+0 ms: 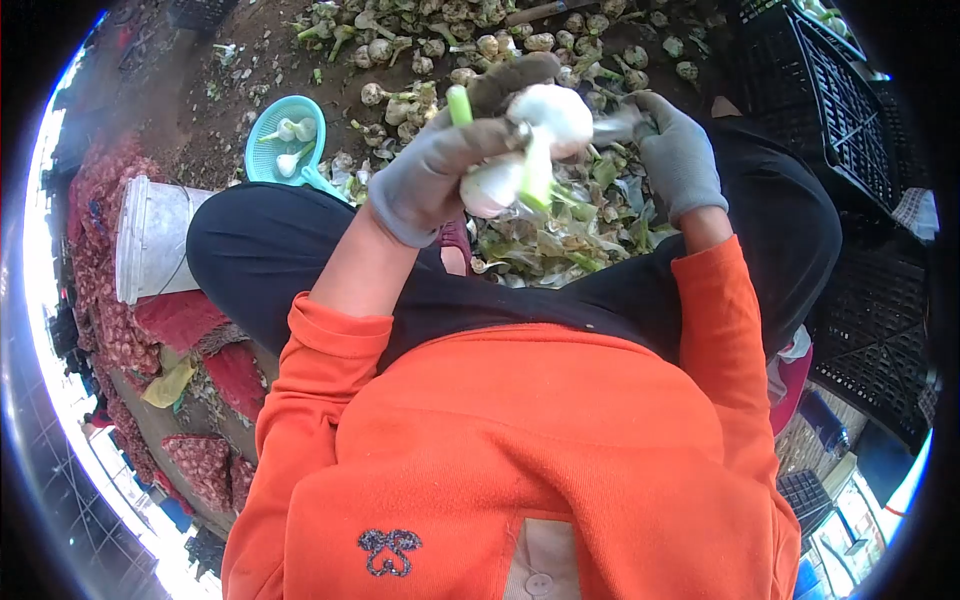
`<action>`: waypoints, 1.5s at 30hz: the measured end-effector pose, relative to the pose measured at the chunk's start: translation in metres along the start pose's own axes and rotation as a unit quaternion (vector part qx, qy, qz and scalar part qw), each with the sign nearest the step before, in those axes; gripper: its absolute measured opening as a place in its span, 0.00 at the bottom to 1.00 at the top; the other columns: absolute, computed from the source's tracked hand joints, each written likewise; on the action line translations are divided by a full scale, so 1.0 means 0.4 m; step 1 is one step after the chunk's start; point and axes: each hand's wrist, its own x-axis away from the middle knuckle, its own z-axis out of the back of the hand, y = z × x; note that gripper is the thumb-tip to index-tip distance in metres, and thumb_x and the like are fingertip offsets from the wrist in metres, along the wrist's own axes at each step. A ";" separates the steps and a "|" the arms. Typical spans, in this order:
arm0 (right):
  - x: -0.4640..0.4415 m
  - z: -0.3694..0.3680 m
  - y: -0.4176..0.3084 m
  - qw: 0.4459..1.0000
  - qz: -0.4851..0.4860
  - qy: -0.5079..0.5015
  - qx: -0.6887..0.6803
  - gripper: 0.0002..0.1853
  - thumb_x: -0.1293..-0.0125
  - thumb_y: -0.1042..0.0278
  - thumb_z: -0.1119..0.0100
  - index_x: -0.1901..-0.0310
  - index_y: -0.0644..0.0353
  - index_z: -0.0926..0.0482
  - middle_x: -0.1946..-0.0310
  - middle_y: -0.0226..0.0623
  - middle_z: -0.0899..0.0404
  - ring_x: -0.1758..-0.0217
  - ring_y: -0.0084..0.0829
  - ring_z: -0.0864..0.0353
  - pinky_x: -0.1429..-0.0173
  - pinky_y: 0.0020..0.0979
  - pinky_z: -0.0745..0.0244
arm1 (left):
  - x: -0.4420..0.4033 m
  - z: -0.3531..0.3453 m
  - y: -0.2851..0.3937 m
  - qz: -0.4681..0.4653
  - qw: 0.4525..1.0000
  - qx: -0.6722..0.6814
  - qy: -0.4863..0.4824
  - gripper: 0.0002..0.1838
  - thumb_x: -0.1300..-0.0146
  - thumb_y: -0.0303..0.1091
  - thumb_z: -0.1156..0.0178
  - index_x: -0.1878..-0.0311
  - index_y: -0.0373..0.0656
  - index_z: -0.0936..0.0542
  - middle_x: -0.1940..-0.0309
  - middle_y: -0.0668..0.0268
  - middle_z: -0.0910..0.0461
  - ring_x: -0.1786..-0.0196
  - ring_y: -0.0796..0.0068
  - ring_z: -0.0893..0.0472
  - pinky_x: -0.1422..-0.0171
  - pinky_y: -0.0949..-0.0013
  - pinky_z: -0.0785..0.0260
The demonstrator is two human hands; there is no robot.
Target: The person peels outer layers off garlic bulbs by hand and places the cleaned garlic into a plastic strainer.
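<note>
Grey work gloves cover both hands. My left hand [440,165] is wrapped round white garlic bulbs [553,118] with short-cut green stems. One bulb sits at the fingertips, and another hangs lower beside the palm. To the right, my right hand [678,155] is closed, its fingers bent toward the upper bulb. A blurred greyish thing shows between its fingers and that bulb; I cannot make out what it is. Below the hands, between the legs, lies a heap of garlic leaves and peelings [560,240].
Many untrimmed garlic bulbs [450,40] are spread on the soil ahead. A turquoise strainer [262,155] holds a few clean bulbs at the left, near a white bucket [160,240]. Black crates [845,100] stand at the right. Red net sacks [110,260] lie far left.
</note>
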 end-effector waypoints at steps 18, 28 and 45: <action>0.074 0.013 -0.203 0.935 0.345 0.062 -0.055 0.07 0.45 0.73 0.37 0.64 0.56 0.21 0.69 0.38 0.22 0.63 0.44 0.21 0.59 0.40 0.27 | -0.023 0.041 -0.023 0.062 0.980 -0.143 0.126 0.18 0.24 0.40 0.57 0.44 0.37 0.25 0.59 0.63 0.19 0.62 0.79 0.17 0.60 0.78 0.22; 0.081 0.024 -0.193 0.947 0.300 0.076 -0.089 0.11 0.45 0.73 0.34 0.59 0.59 0.20 0.67 0.40 0.22 0.63 0.43 0.20 0.60 0.38 0.25 | -0.035 0.040 -0.040 0.068 0.988 -0.077 0.112 0.20 0.24 0.45 0.55 0.42 0.39 0.26 0.58 0.62 0.19 0.61 0.75 0.16 0.60 0.74 0.20; 0.066 0.061 -0.163 0.824 0.012 -0.131 -0.551 0.11 0.34 0.68 0.41 0.55 0.65 0.23 0.62 0.31 0.21 0.62 0.22 0.24 0.52 0.25 0.29 | -0.028 0.042 -0.042 0.068 0.988 0.137 0.020 0.22 0.35 0.47 0.39 0.48 0.38 0.23 0.55 0.61 0.17 0.58 0.70 0.15 0.57 0.66 0.18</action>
